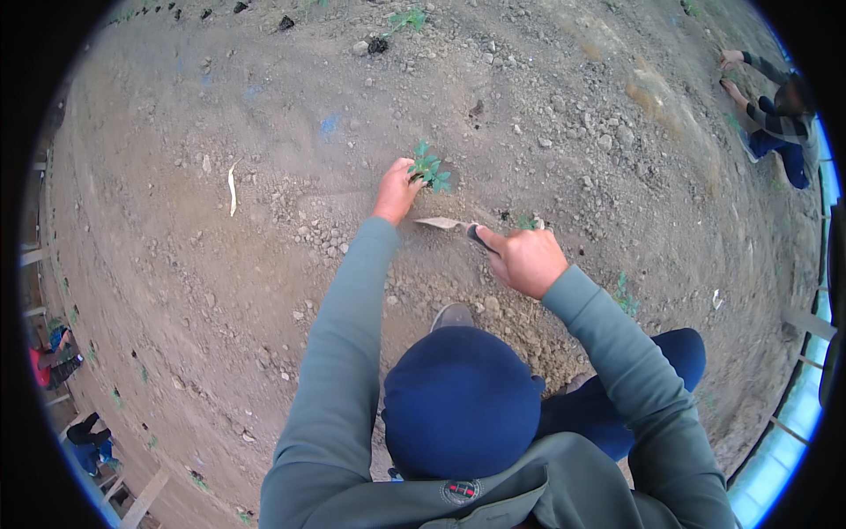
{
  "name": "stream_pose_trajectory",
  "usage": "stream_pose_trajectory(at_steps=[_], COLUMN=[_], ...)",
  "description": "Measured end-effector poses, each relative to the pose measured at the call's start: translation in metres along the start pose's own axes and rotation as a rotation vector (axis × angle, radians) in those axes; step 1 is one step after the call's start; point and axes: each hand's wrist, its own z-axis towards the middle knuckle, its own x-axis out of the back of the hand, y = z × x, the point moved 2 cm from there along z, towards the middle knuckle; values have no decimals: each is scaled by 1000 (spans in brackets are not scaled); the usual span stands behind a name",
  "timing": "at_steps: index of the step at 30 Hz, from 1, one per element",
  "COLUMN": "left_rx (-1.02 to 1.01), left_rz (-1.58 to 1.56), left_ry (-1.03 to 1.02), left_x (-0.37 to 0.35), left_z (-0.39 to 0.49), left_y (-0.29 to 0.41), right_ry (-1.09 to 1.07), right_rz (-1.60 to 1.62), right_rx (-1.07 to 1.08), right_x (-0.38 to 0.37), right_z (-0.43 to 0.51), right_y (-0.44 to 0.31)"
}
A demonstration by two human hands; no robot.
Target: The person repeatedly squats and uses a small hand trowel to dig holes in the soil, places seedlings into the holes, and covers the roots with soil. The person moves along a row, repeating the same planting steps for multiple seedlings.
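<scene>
My left hand (pixel 398 188) is at a small green seedling (pixel 429 170), its fingers around the plant's base close to the soil; the fingertips are partly hidden by leaves. My right hand (pixel 527 260) grips the dark handle of a garden trowel (pixel 441 223). The trowel's soil-dusted blade points left, just below my left hand. Beyond my right knuckles a small green plant (pixel 527 223) shows in the ground. Another seedling (pixel 624 295) stands to the right of my right forearm.
Dry soil with stones and clods (pixel 330 235) surrounds my shoe (pixel 453 316). A pale strip (pixel 232 190) lies at left. A co-worker (pixel 783 125) crouches at the upper right; more people (pixel 49 360) are at the far left. Dark clumps (pixel 286 23) and a seedling (pixel 406 20) lie ahead.
</scene>
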Motion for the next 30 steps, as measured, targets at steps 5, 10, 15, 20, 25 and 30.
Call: stream_pose_trajectory(at_steps=[5,10,15,20,25,30], left_rx=[-184,-192,-71,66,263,446], left_rz=[122,128,161,114,346,304], left_ry=[3,58,363,227,429,288], left_x=[3,9,18,4,15,48], left_z=[-5,-16,-25,-23,-50,-128], left_y=[-1,5,23,27,32,96], right_ry=[183,124,273,189,319,345], right_rz=[53,138,233,275,335,537], right_rx=[-103,-373,-438,-359,-320,-377], right_x=[-4,13,13,-3,34,135], right_z=[-13,-42,-16,1,-25,-80], right_y=[6,10,22,23,62,130])
